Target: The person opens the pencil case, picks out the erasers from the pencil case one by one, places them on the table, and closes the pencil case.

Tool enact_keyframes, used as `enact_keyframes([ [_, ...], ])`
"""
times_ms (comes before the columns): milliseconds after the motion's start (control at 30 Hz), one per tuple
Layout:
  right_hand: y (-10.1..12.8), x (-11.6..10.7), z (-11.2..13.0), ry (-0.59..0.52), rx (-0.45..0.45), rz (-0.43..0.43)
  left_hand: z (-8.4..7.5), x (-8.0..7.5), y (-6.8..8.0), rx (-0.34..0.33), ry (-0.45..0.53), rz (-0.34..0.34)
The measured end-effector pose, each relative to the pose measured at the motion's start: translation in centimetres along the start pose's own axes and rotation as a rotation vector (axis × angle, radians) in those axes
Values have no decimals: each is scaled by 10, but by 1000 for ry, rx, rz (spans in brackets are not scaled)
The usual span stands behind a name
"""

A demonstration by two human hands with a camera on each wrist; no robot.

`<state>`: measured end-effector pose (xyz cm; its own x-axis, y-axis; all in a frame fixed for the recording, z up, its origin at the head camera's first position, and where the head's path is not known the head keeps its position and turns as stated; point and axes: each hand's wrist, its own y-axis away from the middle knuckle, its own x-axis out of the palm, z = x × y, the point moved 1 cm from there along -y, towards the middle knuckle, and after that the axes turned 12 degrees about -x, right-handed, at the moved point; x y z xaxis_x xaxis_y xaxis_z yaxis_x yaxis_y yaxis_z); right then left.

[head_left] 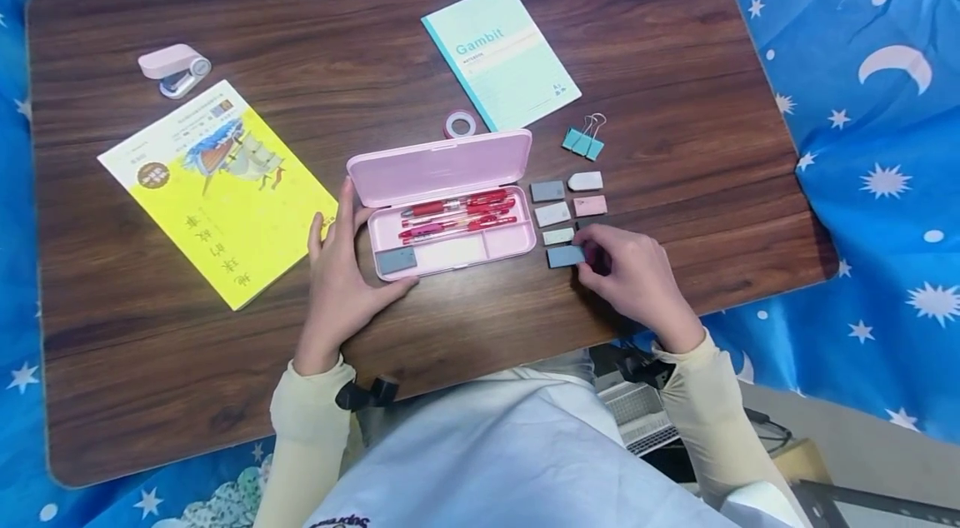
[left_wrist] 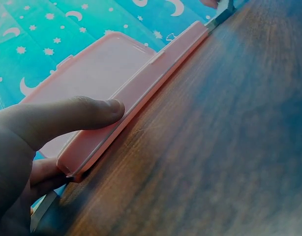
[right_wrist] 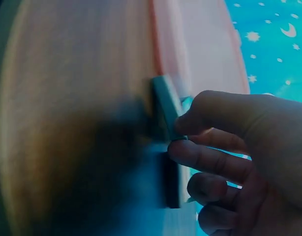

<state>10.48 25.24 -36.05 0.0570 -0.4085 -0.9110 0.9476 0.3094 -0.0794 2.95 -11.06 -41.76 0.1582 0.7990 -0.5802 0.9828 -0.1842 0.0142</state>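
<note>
A pink pencil case [head_left: 450, 266] lies with its lid raised, holding several red pens [head_left: 457, 216] and a grey eraser [head_left: 396, 261] in its front left corner. My left hand [head_left: 341, 282] holds the case's left end, its thumb [left_wrist: 104, 112] against the front wall and the other fingers at the side. Right of the case, my right hand [head_left: 633, 270] pinches the right end of a blue-grey eraser [head_left: 564, 256] between thumb and forefinger. Several more erasers lie just behind it, including a pink one [head_left: 589, 205]. A dark eraser [right_wrist: 171, 182] is partly covered by this hand.
A yellow book [head_left: 225, 203] lies left of the case, with a pink stapler [head_left: 174, 68] behind it. At the back are a mint notebook [head_left: 502, 53], a tape roll [head_left: 448, 125] and a teal binder clip [head_left: 582, 143]. The table's front edge [head_left: 465, 378] runs close to the body.
</note>
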Motion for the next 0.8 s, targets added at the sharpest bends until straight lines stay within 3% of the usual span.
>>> enact_keyframes([
  [200, 1, 7, 2, 78, 8, 5, 1, 0, 0, -1, -6, 3],
  [367, -1, 4, 8, 65, 5, -41, 2, 0, 0, 10, -14, -2],
  [600, -30, 16, 39, -75, -165, -209, 3, -1, -1, 11, -20, -6],
  [800, -66, 50, 87, -111, -274, -99, 3, 1, 0, 13, -25, -3],
])
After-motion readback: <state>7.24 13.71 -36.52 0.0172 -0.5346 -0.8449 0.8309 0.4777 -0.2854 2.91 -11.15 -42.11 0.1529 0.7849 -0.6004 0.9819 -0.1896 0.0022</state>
